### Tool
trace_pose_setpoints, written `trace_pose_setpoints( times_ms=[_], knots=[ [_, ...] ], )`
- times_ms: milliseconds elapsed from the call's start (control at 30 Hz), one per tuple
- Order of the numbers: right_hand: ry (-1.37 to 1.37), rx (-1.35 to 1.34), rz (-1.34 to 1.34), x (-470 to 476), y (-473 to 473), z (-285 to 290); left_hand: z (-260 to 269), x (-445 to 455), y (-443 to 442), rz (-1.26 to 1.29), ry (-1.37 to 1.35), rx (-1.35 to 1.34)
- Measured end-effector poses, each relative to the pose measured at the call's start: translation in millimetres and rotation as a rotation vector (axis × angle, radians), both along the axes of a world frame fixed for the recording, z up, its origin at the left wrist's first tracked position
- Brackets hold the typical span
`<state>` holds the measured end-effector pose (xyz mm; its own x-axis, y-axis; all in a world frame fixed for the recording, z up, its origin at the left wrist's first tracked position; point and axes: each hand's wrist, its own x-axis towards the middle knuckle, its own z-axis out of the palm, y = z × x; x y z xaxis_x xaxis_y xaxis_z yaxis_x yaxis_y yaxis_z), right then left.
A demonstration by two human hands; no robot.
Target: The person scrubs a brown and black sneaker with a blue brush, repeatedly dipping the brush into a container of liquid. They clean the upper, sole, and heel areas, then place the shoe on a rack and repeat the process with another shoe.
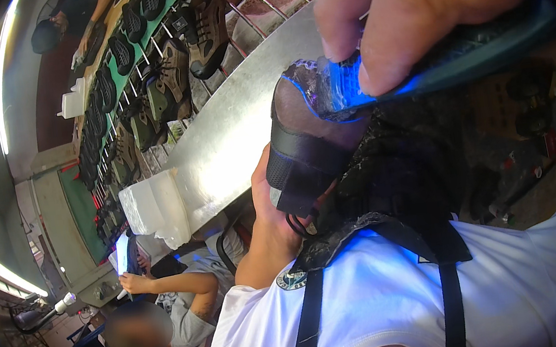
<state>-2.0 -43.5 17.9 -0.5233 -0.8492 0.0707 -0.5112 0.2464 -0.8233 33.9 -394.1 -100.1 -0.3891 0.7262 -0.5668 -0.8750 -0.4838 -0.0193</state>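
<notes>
My left hand (pixel 266 201) holds a dark shoe upper (pixel 302 118) from below and behind. The upper has a brown rounded end, a black band, black mesh and a loop of black cord. A dark rubber sole (pixel 482 52) lies against the rounded end, lit blue there. With thumb and fingertip, my right hand (pixel 419 10) pinches the lit end of the sole. A bright blue line follows the seam on the upper. Much of the shoe's far side is hidden by the sole and my right hand.
A metal ledge (pixel 222 144) runs beside a wire rack of brown shoes (pixel 209 36). Behind it, soles (pixel 123 54) lie on a green belt. A translucent plastic bin (pixel 151 204) stands on the ledge. A co-worker (pixel 189 299) sits left; another person (pixel 77 21) works across the line.
</notes>
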Motion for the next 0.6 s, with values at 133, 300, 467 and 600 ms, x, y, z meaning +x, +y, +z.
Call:
trace_pose_setpoints(
  times_ms=[133,300,467,600],
  knots=[
    [0.004,-0.029,0.055,-6.3,-9.6,-1.6,-34.9,7.4,-27.6,-0.005,-0.217,-0.021],
    [0.004,-0.046,0.043,-0.6,-21.2,10.8,55.5,32.4,12.3,0.061,0.115,-0.403],
    [-0.016,-0.052,0.034,1.7,-8.2,-3.1,4.8,48.4,27.5,-0.001,0.187,-0.255],
    [-0.025,-0.078,0.027,4.0,-10.5,-6.9,0.3,55.5,28.3,-0.009,0.214,-0.238]
  ],
)
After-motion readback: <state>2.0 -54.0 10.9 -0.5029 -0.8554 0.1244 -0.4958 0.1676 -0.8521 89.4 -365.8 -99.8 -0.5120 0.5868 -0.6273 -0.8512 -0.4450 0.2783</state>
